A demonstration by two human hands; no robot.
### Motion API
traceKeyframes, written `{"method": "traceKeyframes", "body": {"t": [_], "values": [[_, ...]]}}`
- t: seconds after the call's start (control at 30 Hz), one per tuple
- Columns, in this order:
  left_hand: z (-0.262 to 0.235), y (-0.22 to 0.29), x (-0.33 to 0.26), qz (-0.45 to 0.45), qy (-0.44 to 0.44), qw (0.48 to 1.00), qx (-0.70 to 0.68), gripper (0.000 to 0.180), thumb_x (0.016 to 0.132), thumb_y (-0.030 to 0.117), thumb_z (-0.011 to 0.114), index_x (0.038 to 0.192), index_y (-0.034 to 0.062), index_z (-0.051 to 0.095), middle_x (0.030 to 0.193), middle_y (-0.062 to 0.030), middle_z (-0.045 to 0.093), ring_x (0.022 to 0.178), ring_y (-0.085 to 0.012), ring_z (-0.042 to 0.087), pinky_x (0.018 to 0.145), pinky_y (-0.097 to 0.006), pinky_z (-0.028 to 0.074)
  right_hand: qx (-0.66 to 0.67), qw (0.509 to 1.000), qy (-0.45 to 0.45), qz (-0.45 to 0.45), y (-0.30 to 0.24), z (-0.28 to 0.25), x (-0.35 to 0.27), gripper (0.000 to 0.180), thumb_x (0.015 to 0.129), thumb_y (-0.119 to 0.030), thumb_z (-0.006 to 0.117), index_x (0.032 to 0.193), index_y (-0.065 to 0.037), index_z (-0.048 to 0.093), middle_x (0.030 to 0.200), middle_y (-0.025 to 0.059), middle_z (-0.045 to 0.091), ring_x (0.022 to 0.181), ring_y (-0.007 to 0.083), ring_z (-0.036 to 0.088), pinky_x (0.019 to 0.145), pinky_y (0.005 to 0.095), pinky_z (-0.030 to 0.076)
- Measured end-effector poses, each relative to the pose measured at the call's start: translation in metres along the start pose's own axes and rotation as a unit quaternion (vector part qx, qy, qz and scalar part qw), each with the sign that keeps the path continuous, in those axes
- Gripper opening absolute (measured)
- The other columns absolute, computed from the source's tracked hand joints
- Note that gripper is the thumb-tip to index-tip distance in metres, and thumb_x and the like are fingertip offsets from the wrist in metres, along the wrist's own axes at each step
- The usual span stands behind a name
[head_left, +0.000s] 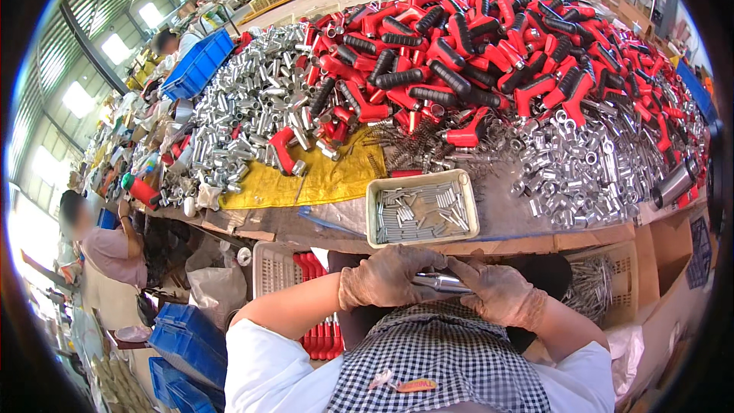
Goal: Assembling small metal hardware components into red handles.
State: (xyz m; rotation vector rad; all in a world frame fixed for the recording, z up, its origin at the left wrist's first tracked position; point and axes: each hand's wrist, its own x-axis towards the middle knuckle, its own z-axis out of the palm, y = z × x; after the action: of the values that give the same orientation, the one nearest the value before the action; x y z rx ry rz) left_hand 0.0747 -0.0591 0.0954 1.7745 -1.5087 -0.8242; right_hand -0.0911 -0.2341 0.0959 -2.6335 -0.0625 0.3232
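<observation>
The metal tube [440, 283], smooth and shiny, sits over my lap, pinched between my gloved left hand [386, 277] and right hand [501, 292]. Ahead, a cream plastic tray [372, 206] holds small silvery pins [422, 212].

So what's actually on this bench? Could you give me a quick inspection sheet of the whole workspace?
Surface: wooden bench, partly under a yellow cloth.
Job's things: shiny metal tube held between left hand and right hand, both gloved.
Clutter: cream tray of small metal pins; heap of red-and-black handles; piles of silver sleeves; springs.
Hands: both closed on the tube.
Cables: nothing seen.
Surroundings: blue crates, a seated person at left.
</observation>
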Motion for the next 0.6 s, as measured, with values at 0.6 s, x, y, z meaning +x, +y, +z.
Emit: {"method": "traceKeyframes", "body": {"t": [0.6], "values": [[-0.099, -0.078, 0.099, -0.276, 0.221, 0.874, 0.332, 0.052, 0.09, 0.043, 0.056, 0.115, -0.0017, 0.058, 0.1, -0.0217, 0.066, 0.089, -0.0369, 0.065, 0.079, -0.044, 0.051, 0.376, 0.882, 0.282, 0.018, 0.023, 0.04, -0.032, 0.045, 0.09, -0.014, 0.06, 0.132, -0.003, 0.046, 0.095, 0.0119, 0.067, 0.086, 0.0185, 0.067, 0.079, 0.0307, 0.052]]}}
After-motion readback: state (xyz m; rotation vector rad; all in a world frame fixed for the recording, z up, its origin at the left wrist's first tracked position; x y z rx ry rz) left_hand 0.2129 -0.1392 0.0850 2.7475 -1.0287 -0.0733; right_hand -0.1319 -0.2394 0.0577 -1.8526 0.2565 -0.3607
